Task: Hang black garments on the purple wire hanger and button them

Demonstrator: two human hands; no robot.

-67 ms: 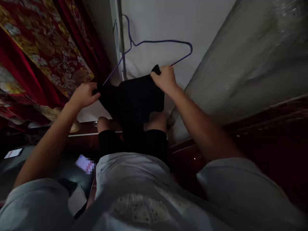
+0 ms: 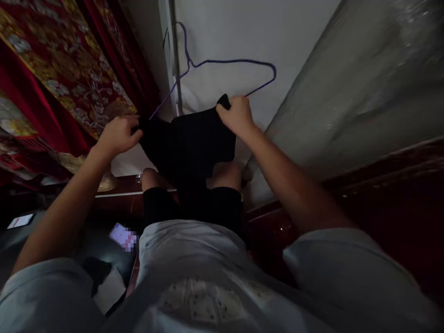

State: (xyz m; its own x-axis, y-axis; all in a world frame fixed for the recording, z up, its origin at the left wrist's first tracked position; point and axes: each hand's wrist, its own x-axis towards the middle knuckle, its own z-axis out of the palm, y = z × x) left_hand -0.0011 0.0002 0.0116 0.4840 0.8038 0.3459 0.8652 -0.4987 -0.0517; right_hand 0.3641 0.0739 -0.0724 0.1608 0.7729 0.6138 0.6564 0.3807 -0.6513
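A black garment [image 2: 204, 134] is stretched between my two hands above my knees, its dark folds hiding what kind it is. My left hand [image 2: 120, 133] is closed on its left upper corner, thumb against the fingers. At the opposite corner, my right hand [image 2: 237, 113] pinches the cloth, and a small flap sticks up beside the thumb. Behind the cloth is a purple clothes hanger [image 2: 236, 60], hook upward. Its left arm runs down to the cloth near my left hand; its right end bends back toward my right hand. The hanger's lower part is hidden.
Red and gold patterned curtains [image 2: 69, 69] hang at the left. A pale panel [image 2: 243, 27] stands ahead, with a grey plastic-like sheet [image 2: 364, 88] to its right. Lower left, a lit phone [image 2: 121, 236] and another phone [image 2: 20, 221] lie on a dark surface.
My left hand has shifted slightly up and to the left with its corner of the black garment. The hanger's right end has moved a touch left. Both grips stay closed.
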